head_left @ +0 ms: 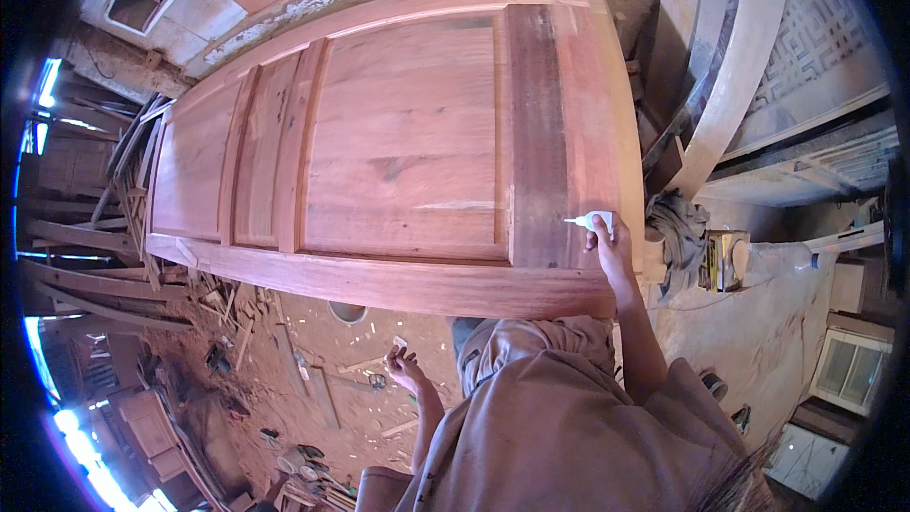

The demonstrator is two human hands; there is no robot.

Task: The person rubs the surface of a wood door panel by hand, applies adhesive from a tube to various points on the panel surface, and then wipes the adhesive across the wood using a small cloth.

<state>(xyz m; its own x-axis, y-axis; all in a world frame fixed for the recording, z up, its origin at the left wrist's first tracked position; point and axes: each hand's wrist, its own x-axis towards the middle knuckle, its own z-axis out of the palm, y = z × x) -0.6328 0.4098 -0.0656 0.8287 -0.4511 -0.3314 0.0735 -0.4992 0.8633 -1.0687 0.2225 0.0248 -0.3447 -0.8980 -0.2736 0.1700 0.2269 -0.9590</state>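
Note:
A reddish wooden panel door [403,133] lies in front of me, with raised frame strips around its panels. My right hand [611,242] is closed around a small white squeeze bottle [595,220] with a thin nozzle. The nozzle points left, over the dark wood strip [540,152] near the door's right end. Whether the tip touches the wood I cannot tell. Off the door's near edge, my left hand [408,370] hangs low with bent fingers. Between its fingertips is a small pale piece [399,343], too small to name.
Long boards [744,66] lean at the right, near a crumpled grey cloth [678,232] and a small box [725,261]. Scrap timber [123,209] is piled at the left. Wood offcuts and shavings litter the dirt floor [360,398], and a round bowl [348,311] sits below the door.

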